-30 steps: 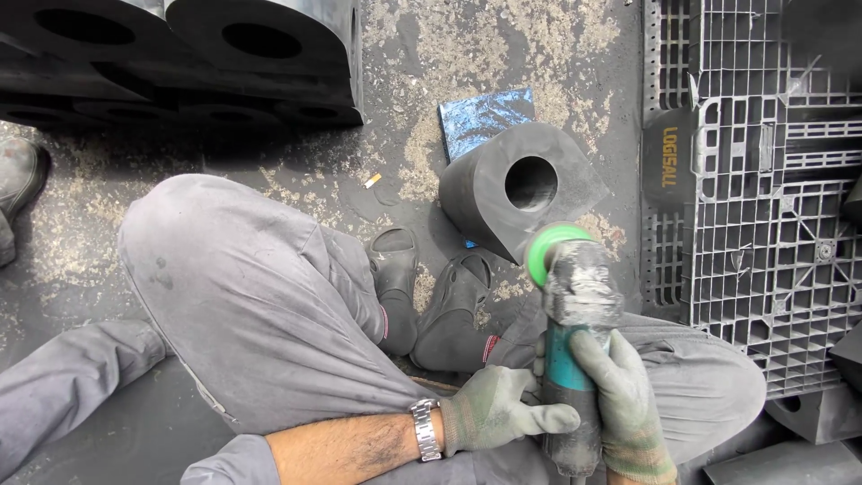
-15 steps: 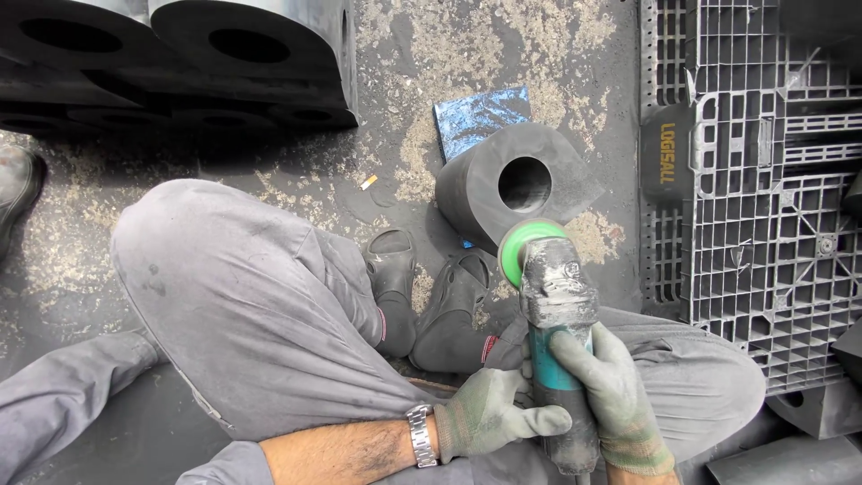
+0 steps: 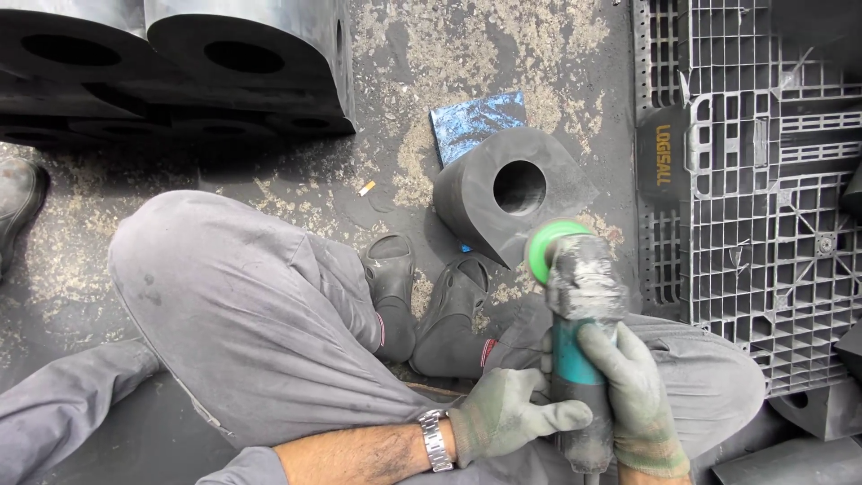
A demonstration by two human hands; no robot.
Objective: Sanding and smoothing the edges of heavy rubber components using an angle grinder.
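I sit cross-legged on a dusty floor. My right hand (image 3: 633, 395), in a grey-green glove, grips the teal body of a dusty angle grinder (image 3: 579, 305) with a green disc guard. My left hand (image 3: 507, 415), also gloved, with a metal watch at the wrist, rests against the grinder's lower body. The grinder's head hangs just at the near right edge of a black rubber block (image 3: 507, 202) with a round hole through it. The block lies on the floor in front of my dark shoes (image 3: 426, 301).
Large black rubber blocks with holes (image 3: 180, 72) are stacked at the top left. A grey plastic pallet (image 3: 763, 198) fills the right side. A blue sheet (image 3: 476, 121) lies behind the block, and a cigarette butt (image 3: 366, 189) lies on the floor. Another shoe (image 3: 18, 202) shows at the left edge.
The grinder and both hands have shifted slightly left and toward the block; the view has drifted a little. The block stays in place.
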